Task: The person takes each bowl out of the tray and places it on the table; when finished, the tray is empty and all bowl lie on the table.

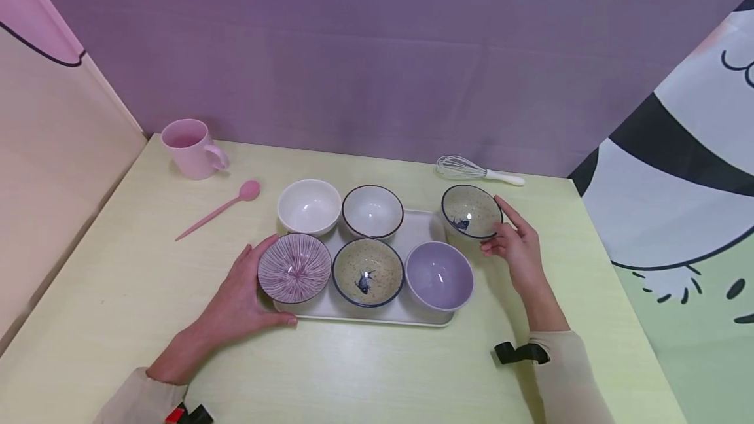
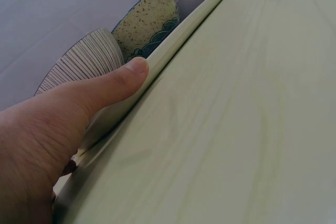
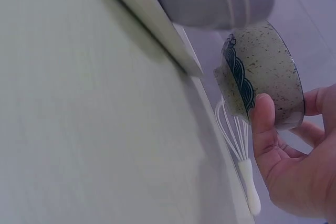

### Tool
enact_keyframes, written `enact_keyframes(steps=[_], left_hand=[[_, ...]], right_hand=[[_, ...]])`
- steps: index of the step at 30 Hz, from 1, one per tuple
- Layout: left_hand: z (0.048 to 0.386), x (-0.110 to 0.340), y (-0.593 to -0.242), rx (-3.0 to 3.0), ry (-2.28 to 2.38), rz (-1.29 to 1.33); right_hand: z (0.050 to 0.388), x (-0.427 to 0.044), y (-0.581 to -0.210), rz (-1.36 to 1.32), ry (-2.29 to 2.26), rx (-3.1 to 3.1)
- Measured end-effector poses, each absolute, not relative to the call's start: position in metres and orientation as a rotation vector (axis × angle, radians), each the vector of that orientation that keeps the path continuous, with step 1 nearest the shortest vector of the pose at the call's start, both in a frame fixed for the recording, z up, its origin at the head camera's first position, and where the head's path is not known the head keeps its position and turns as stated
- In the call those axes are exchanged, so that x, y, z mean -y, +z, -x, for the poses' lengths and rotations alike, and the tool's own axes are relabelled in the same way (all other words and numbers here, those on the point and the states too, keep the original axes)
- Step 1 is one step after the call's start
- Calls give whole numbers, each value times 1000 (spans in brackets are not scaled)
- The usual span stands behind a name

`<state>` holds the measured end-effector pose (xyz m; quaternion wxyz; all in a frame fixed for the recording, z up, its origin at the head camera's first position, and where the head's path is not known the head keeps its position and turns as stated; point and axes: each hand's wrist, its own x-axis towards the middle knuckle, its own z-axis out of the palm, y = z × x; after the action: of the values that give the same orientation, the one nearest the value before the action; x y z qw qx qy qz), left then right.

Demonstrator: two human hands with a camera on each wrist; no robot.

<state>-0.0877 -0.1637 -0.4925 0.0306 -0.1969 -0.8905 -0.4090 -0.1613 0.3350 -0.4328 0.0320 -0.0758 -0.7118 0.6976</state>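
My right hand (image 1: 518, 254) holds a speckled bowl (image 1: 471, 210) with a dark blue rim by its right side, raised and tilted past the tray's back right corner. In the right wrist view, the thumb is low on its wave-patterned outside, fingers at the rim. My left hand (image 1: 238, 300) grips the left end of the white tray (image 1: 365, 315), thumb along its front edge, beside a purple-striped bowl (image 1: 294, 268). On the tray also stand a white bowl (image 1: 309, 207), a dark-rimmed white bowl (image 1: 372, 211), another speckled bowl (image 1: 368, 272) and a lilac bowl (image 1: 439, 276).
A pink mug (image 1: 193, 150) stands at the table's back left, with a pink spoon (image 1: 220, 209) in front of it. Near the back edge on the right lies a white whisk (image 1: 477, 170). A purple backdrop (image 1: 377, 57) rises behind the table.
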Motion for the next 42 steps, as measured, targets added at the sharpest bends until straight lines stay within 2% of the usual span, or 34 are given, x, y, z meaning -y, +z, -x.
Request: enact_keyframes(steps=[17, 42], left_hand=[[86, 164, -494, 2759, -1270, 578], [87, 164, -493, 2742, -1268, 601]], right_hand=[[148, -392, -433, 328, 2171, 2102], [135, -455, -437, 636, 2180, 1849]])
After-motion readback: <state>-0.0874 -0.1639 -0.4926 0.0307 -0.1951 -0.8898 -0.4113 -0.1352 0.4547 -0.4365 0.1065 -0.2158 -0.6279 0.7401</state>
